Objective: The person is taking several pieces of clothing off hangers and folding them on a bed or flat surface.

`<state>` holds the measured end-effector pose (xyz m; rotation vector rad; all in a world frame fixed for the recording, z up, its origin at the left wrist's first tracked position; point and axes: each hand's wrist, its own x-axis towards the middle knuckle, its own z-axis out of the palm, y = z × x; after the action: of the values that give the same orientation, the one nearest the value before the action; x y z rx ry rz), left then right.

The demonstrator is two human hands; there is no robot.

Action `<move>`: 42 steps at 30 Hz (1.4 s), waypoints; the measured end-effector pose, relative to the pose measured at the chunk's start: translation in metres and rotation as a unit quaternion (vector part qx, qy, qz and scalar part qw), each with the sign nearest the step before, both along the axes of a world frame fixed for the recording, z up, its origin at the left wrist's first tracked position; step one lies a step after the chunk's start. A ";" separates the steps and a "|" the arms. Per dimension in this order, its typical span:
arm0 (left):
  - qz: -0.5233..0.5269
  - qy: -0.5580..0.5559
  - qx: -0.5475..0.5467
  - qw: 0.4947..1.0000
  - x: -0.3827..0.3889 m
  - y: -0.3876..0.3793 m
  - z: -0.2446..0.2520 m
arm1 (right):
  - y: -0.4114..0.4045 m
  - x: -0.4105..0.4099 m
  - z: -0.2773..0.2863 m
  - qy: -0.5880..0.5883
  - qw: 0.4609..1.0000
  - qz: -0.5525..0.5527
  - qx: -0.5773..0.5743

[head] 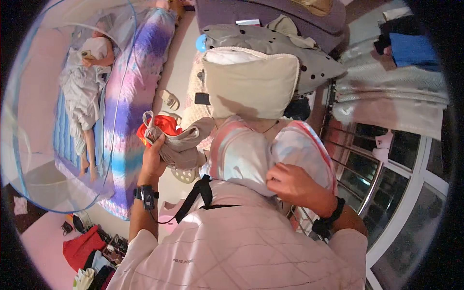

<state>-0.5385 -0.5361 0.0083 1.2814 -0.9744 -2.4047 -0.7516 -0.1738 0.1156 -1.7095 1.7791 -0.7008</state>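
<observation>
My left hand (156, 152) is closed around a bundle of taupe cloth (181, 148) with a knotted drawstring loop at its top. A bright red piece (165, 125), its material unclear, shows inside the bundle. My right hand (290, 181) rests by my lap with its fingers curled, and nothing shows in it. Under it are my patterned shorts (239, 156) in pale blue, white and pink. Straight ahead of my knees lies a beige cushion (252, 87), its cover partly open at the far edge over white filling.
Behind the cushion lies a grey dotted pillow (319, 70). Left stands a tie-dye-covered bed edge (134, 108), with a person (96, 54) lying under a mosquito net (36, 72). Sandals (168, 99) lie on the floor. Metal railing (371, 188) and window frames (398, 221) are at right.
</observation>
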 end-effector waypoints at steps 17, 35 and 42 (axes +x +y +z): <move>0.082 -0.032 0.024 0.996 0.043 -0.002 -0.016 | -0.024 -0.133 -0.218 0.141 0.941 -0.210 0.227; 0.184 -0.043 0.024 0.982 0.063 0.018 -0.039 | -0.111 -0.150 -0.254 0.183 0.942 -0.088 0.265; 0.079 0.027 0.012 0.996 0.037 -0.013 -0.028 | -0.037 -0.150 -0.141 0.090 0.940 -0.317 0.092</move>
<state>-0.5011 -0.5489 -0.0200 1.2463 -0.7989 -2.3233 -0.9015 -0.2106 -0.0250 -1.0905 2.4741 -0.6139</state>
